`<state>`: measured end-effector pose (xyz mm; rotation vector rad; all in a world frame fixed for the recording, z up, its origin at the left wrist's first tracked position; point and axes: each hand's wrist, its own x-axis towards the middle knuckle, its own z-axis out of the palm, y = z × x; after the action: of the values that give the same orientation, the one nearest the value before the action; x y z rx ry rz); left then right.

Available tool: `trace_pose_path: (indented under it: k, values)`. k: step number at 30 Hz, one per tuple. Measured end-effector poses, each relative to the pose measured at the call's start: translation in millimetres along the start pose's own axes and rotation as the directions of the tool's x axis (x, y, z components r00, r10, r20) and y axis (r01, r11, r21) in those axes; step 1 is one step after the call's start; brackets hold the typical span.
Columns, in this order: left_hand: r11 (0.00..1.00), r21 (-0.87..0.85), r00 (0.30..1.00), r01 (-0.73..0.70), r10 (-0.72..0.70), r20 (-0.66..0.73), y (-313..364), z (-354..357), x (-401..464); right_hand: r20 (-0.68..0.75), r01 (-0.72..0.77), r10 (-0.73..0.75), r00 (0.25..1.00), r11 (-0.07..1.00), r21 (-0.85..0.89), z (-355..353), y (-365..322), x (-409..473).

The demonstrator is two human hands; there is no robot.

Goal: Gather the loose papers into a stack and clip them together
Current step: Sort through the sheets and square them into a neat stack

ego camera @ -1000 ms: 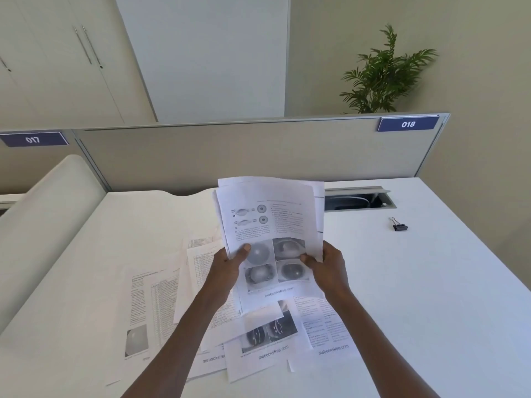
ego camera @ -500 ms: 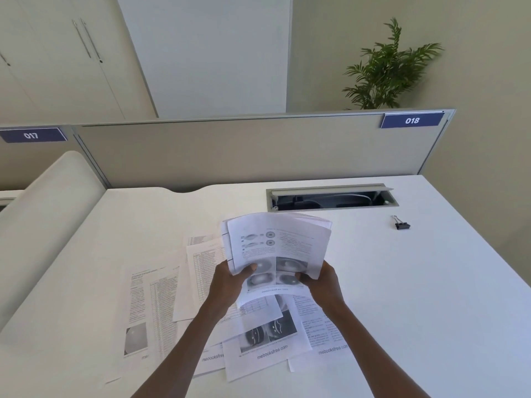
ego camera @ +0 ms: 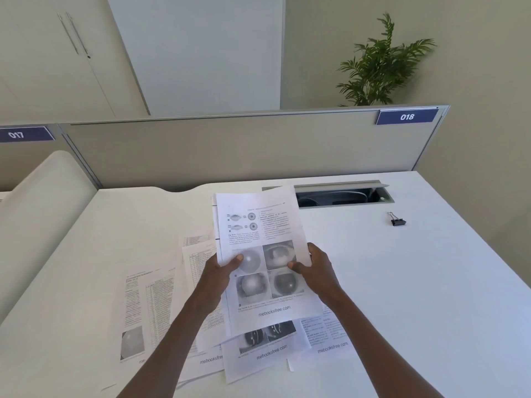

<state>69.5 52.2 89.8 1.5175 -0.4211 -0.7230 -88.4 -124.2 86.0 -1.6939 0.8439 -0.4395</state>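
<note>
I hold a small stack of printed papers (ego camera: 260, 225) upright above the white desk (ego camera: 416, 282); its top sheet shows eye diagrams and four grey eye photos. My left hand (ego camera: 221, 271) grips the stack's left edge, thumb on the front. My right hand (ego camera: 314, 267) grips its right edge. Several loose printed sheets (ego camera: 149, 300) lie spread on the desk beneath and to the left of my hands. A black binder clip (ego camera: 397, 220) lies alone on the desk at the far right, well away from both hands.
An open cable hatch (ego camera: 342, 195) is sunk into the desk behind the papers. A grey partition (ego camera: 244, 147) with labels 017 and 018 closes off the back. A rounded white surface (ego camera: 37, 214) borders the left side. A potted plant (ego camera: 379, 64) stands beyond the partition.
The held stack curled over and dropped lower half a second ago; now it stands straight and flat again, raised between both hands.
</note>
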Motion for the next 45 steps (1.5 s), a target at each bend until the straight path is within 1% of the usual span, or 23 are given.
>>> trace_pose_path:
  k: [4,7,10,11,12,13,15,17,18,20,24,28,32,35,38,42,45]
  values:
    - [0.997,-0.043,0.997,0.069,-0.069,-0.016,-17,-14,0,0.072,-0.035,0.035,0.997,0.999,-0.004,5,5,-3]
    - [0.989,-0.112,0.995,0.092,-0.096,-0.030,-24,-20,-3,0.061,-0.093,0.092,0.994,0.996,0.014,10,11,-4]
    - [0.978,-0.191,0.996,0.088,-0.091,-0.007,-26,-28,-8,-0.056,-0.222,0.221,0.974,0.975,0.004,9,27,1]
    - [0.975,-0.207,0.996,0.084,-0.088,-0.006,-26,-32,-10,-0.109,-0.254,0.248,0.963,0.966,-0.042,7,33,2]
    - [0.972,-0.222,0.997,0.077,-0.082,-0.014,-26,-36,-11,-0.167,-0.289,0.265,0.950,0.948,-0.136,4,40,2]
    - [0.970,-0.233,0.996,0.074,-0.082,-0.025,-28,-43,-11,-0.223,-0.330,0.277,0.935,0.909,-0.254,1,47,2]
    - [0.965,-0.255,0.996,0.058,-0.072,-0.046,-29,-52,-12,-0.311,-0.430,0.313,0.898,0.779,-0.456,-5,58,-3]
    - [0.960,-0.276,0.998,0.042,-0.055,-0.040,-31,-62,-12,-0.386,-0.528,0.362,0.849,0.630,-0.569,-7,67,-10]
    - [0.959,-0.283,0.998,0.035,-0.048,-0.038,-31,-66,-12,-0.414,-0.565,0.385,0.825,0.572,-0.594,-6,70,-13]
    - [0.957,-0.291,0.998,0.019,-0.034,-0.045,-31,-75,-13,-0.448,-0.613,0.419,0.790,0.508,-0.605,-4,76,-19]
    - [0.956,-0.293,0.999,0.003,-0.013,-0.032,-34,-94,-16,-0.474,-0.634,0.423,0.772,0.460,-0.622,2,79,-21]
    - [0.961,-0.276,1.000,-0.012,0.008,-0.014,-37,-105,-20,-0.467,-0.627,0.421,0.777,0.450,-0.636,3,74,-17]
    - [0.962,-0.273,1.000,-0.010,0.005,-0.020,-38,-109,-28,-0.462,-0.630,0.430,0.775,0.484,-0.607,5,75,-19]
    - [0.965,-0.263,0.999,-0.002,-0.011,-0.047,-40,-111,-35,-0.454,-0.624,0.428,0.781,0.531,-0.572,5,75,-21]
    - [0.975,-0.222,0.997,0.004,-0.021,-0.073,-42,-110,-45,-0.453,-0.619,0.427,0.782,0.616,-0.488,3,73,-25]
    - [0.979,-0.204,0.992,0.022,-0.047,-0.119,-47,-107,-57,-0.506,-0.567,0.336,0.795,0.707,-0.422,-5,70,-28]
    - [0.979,-0.199,0.986,0.042,-0.073,-0.151,-52,-103,-64,-0.517,-0.502,0.256,0.817,0.758,-0.417,-17,62,-28]
